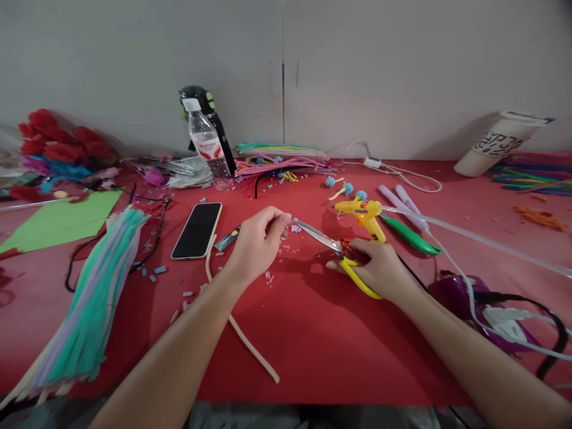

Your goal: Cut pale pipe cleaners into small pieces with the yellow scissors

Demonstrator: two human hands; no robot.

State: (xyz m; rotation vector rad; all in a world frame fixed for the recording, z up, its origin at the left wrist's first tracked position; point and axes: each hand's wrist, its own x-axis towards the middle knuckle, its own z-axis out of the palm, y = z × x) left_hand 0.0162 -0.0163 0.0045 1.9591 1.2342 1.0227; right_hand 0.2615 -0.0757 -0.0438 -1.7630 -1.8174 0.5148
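Over the middle of the red table, my left hand (261,241) is closed in a pinch. Whatever sits between its thumb and finger is too small to make out. In my right hand (375,268) are scissors (319,235) with red and yellow handles. Their blades point left, and the tips come right up to my left fingertips. Small pale lilac clippings (295,229) lie on the table just beneath. A cream pipe cleaner (254,351) runs under my left forearm.
Beside my left hand lies a phone (196,231); further left is a bundle of green and lilac pipe cleaners (89,310). A yellow glue gun (364,211) and a green-handled tool (409,234) lie beyond my right hand. At the back stands a plastic bottle (208,146); a paper cup (496,143) leans right.
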